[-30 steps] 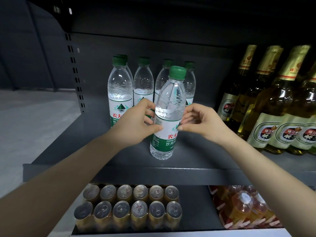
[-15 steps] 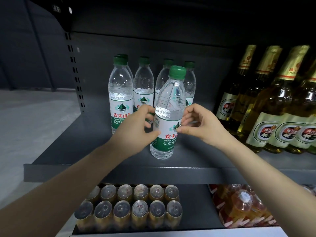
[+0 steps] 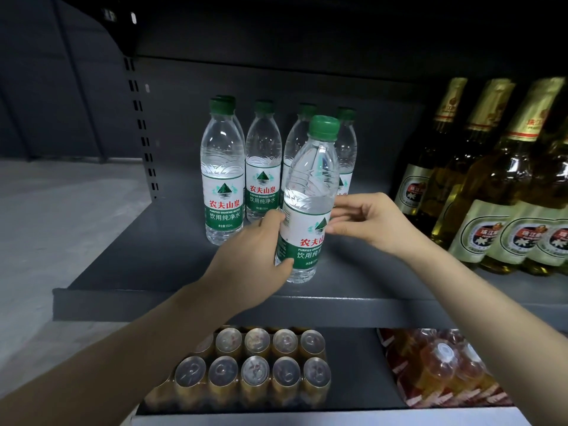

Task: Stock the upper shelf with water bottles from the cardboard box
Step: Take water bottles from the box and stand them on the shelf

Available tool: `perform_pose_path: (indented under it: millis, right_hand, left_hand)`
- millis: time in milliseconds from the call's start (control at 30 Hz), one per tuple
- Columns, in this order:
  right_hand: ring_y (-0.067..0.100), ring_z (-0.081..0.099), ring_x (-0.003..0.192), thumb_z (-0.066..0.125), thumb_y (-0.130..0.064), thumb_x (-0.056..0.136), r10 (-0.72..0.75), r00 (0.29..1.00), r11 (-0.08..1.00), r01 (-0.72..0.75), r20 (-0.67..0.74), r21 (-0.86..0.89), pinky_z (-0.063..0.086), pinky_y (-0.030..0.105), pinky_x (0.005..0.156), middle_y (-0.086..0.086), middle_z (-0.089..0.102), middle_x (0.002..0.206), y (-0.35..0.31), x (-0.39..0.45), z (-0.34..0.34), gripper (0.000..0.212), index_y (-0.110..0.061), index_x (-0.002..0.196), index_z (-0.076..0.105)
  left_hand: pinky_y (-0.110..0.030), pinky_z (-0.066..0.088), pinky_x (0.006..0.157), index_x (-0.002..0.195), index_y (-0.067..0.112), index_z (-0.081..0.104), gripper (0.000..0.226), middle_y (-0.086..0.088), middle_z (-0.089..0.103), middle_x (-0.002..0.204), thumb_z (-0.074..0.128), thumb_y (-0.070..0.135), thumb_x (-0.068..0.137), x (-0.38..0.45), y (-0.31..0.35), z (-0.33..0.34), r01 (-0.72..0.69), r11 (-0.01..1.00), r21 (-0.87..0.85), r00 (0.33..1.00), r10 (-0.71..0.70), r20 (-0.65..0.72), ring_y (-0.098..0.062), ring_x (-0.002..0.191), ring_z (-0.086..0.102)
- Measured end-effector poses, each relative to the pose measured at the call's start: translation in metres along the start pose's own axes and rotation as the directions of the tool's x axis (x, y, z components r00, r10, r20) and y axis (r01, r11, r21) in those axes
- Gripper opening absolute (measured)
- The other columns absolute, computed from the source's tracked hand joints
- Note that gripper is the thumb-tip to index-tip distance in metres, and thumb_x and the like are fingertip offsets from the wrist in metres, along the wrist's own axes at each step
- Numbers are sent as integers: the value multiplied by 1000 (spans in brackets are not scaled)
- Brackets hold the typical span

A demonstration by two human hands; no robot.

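A clear water bottle [image 3: 310,198] with a green cap and green-white label stands slightly tilted near the front of the dark grey upper shelf [image 3: 147,262]. My left hand [image 3: 255,256] grips its lower body from the left, thumb across the label's bottom. From the right, the fingertips of my right hand [image 3: 368,222] pinch the label at mid height. Behind stand several matching water bottles [image 3: 222,179] in a group at the back. The cardboard box is out of view.
Tall amber glass bottles [image 3: 498,192] with gold foil necks fill the shelf's right side. On the shelf below sit a pack of gold cans [image 3: 255,367] and wrapped orange drink bottles [image 3: 442,370]. A perforated upright [image 3: 141,124] bounds the shelf at the left.
My left hand has slid lower on the bottle. The bottle has tipped slightly and turned a little, and the right hand stays at the label.
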State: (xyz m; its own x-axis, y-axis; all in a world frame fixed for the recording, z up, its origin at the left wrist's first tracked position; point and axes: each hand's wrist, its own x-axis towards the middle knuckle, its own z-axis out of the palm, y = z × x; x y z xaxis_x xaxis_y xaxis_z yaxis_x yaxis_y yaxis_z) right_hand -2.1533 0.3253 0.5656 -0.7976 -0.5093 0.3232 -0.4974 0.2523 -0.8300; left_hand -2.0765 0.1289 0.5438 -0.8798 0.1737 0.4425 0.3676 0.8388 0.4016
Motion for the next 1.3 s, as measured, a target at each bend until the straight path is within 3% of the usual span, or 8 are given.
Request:
perform_pose_path:
  millis: [133,267,467,733,900,1000,1200,1300]
  right_hand:
    - [-1,67,75,65,15,73,4,999,1000,-5,-38,-18,52,14,78,-16,72,76,-1,-2,1,51,-23,106,61]
    - [12,65,75,73,7,70,-2,993,998,-5,-120,-59,54,24,81,-10,73,78,-1,-4,5,43,-27,97,66]
    - [19,60,71,79,-2,66,21,972,993,-47,-235,-107,51,26,74,18,71,89,1,-5,11,36,-8,99,65]
    - [17,58,68,83,-4,62,33,940,991,-76,-340,-115,51,23,70,6,65,77,0,-3,18,37,-23,77,54]
    - [14,56,66,82,-4,62,28,934,993,-66,-355,-96,48,13,65,2,63,77,2,-4,20,39,-22,80,53]
    - [15,56,69,82,-3,62,45,944,995,-71,-327,-67,47,16,66,6,63,80,7,-5,20,41,-21,82,52]
    - [19,58,77,82,-6,63,114,962,984,-143,-249,-104,50,33,76,10,65,88,27,-12,30,43,-20,90,51]
    - [16,58,80,82,-7,63,118,959,986,-144,-257,-87,50,29,78,2,63,89,29,-14,36,46,-22,91,50]
  left_hand:
    - [-28,44,91,128,15,37,50,-1,55,127,61,24,85,4,0,-5,15,999,-32,997,-12,78,-15,110,54]
    - [-28,41,99,136,17,34,55,2,48,137,59,21,87,10,-2,-10,43,992,-115,985,-23,169,-14,118,50]
    - [-29,41,98,138,19,32,58,2,46,140,59,17,87,17,-7,-13,77,984,-163,970,-36,241,-14,119,49]
    - [-24,40,89,137,19,31,58,4,47,136,59,15,86,27,-12,-9,70,980,-186,969,-23,247,-7,103,47]
    - [-31,45,90,137,19,28,56,5,48,135,55,19,88,24,-15,-9,14,998,-60,972,1,233,-12,106,52]
    - [-37,45,96,136,22,32,50,4,50,134,51,22,90,19,-19,-10,-5,998,56,980,-6,201,-15,116,51]
    - [-29,43,97,132,26,40,40,7,51,132,46,28,92,3,-37,-12,-78,964,254,980,27,199,-12,120,48]
    - [-30,44,94,126,25,46,34,6,55,125,47,27,91,-5,-46,-14,-82,962,260,980,31,196,-13,117,49]
